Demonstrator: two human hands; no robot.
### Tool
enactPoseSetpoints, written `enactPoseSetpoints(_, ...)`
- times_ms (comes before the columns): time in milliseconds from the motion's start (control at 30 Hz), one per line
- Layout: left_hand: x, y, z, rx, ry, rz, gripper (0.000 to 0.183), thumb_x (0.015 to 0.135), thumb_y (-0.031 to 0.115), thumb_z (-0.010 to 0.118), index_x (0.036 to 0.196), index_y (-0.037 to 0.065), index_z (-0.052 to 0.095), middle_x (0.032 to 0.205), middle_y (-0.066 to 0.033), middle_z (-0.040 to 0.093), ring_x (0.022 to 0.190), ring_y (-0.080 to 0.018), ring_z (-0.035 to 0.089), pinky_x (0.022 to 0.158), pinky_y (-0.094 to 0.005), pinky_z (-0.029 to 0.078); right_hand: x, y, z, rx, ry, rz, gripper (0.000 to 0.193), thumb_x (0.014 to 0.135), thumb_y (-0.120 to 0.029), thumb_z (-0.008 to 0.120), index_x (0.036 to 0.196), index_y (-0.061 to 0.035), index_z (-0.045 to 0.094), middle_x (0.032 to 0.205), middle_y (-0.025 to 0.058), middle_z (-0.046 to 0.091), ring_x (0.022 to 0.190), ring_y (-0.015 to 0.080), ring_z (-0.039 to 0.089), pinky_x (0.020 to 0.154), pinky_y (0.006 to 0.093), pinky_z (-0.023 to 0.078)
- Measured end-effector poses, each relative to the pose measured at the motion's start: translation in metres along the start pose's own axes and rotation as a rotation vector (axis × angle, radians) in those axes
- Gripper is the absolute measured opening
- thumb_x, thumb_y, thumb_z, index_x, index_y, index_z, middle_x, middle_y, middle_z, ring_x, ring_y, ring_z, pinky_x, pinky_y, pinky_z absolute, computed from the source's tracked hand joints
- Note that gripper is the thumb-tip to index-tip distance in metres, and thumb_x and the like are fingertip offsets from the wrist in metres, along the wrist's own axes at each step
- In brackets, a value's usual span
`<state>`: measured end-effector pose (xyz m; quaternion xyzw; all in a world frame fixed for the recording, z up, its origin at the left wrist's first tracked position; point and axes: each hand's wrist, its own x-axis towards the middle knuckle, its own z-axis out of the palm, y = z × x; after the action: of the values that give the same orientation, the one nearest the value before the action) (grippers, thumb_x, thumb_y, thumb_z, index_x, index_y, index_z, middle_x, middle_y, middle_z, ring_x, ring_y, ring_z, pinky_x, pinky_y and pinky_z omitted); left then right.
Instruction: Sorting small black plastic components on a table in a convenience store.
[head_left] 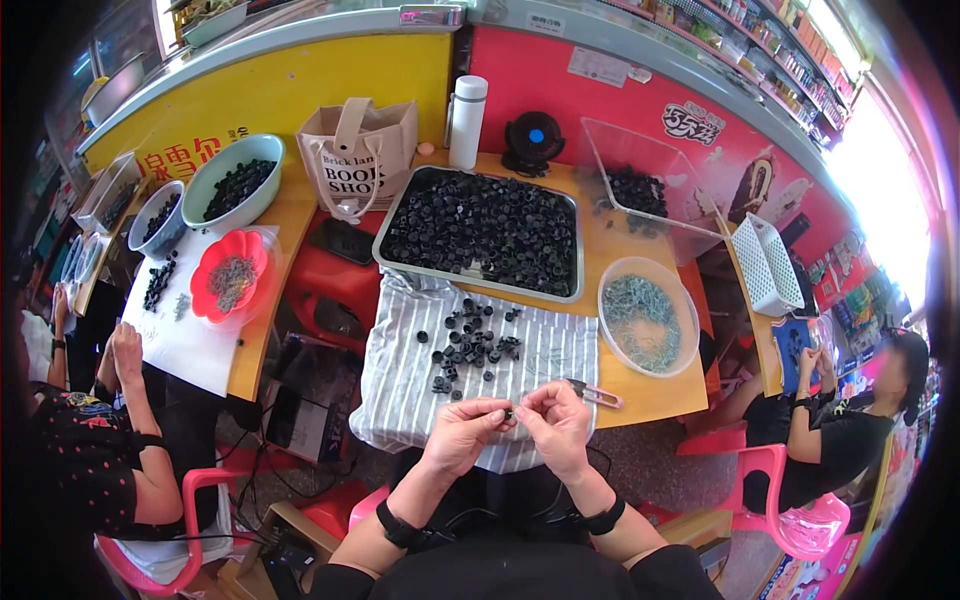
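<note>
Close over the near edge of a grey-and-white striped cloth [385, 400], my left hand [460, 437] and right hand [556, 430] meet fingertip to fingertip. Both pinch a small black plastic part [509, 414], mostly hidden by the fingers. Ahead of them on the cloth is a loose heap of similar black parts [465, 345]. Thin teal strands [555, 358] lie to its right. By my right hand rests a slim hand tool [600, 396] with a pinkish loop-shaped handle; its exact kind is unclear.
Behind the cloth stands a metal tray [579, 255] full of black parts. A round tub [691, 335] of teal strands is right. Farther back are a white bottle [467, 122], a black fan [534, 143], a canvas bag [345, 165] and a clear bin [690, 215]. People sit at both sides.
</note>
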<state>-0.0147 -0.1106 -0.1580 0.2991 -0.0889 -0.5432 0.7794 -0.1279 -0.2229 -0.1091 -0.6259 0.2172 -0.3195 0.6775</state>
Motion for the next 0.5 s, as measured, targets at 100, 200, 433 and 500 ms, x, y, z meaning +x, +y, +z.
enactPoseSetpoints(100,0.001,-0.001,-0.001,-0.013,-0.012,0.007,0.019,0.092,-0.003,0.062,0.109,-0.005,0.070,0.105,-0.0126,0.070,0.092,-0.0203,0.069,0.084,-0.0310,0.056,-0.002,0.004,0.000,0.003,0.003,-0.024,0.018,0.085,0.009,0.068,0.094,-0.0011,0.056,0.086,0.0047,0.063,0.075,0.0087,0.062,0.069,0.0229,0.052)
enactPoseSetpoints(200,0.001,-0.002,-0.002,-0.003,0.013,0.001,0.019,0.092,-0.003,0.063,0.109,-0.005,0.070,0.104,-0.0119,0.070,0.093,-0.0197,0.068,0.085,-0.0313,0.056,-0.009,0.010,0.003,-0.055,0.008,-0.048,0.018,0.085,0.007,0.069,0.094,-0.0019,0.056,0.087,0.0045,0.063,0.075,0.0078,0.061,0.068,0.0225,0.051)
enactPoseSetpoints(433,0.000,0.001,0.001,-0.004,-0.005,0.000,0.018,0.092,-0.004,0.063,0.108,-0.005,0.070,0.106,-0.0113,0.069,0.093,-0.0188,0.067,0.085,-0.0302,0.056,-0.013,0.015,0.004,0.005,0.039,-0.112,0.019,0.086,0.008,0.068,0.095,-0.0023,0.055,0.089,0.0053,0.063,0.076,0.0081,0.061,0.069,0.0226,0.051)
enactPoseSetpoints(500,0.000,0.001,0.001,-0.007,-0.007,-0.008,0.018,0.092,-0.004,0.062,0.108,-0.005,0.070,0.108,-0.0112,0.068,0.093,-0.0185,0.067,0.085,-0.0297,0.056,-0.012,0.013,0.005,0.007,0.037,-0.119,0.019,0.086,0.008,0.068,0.095,-0.0022,0.055,0.089,0.0057,0.064,0.076,0.0085,0.062,0.069,0.0229,0.051)
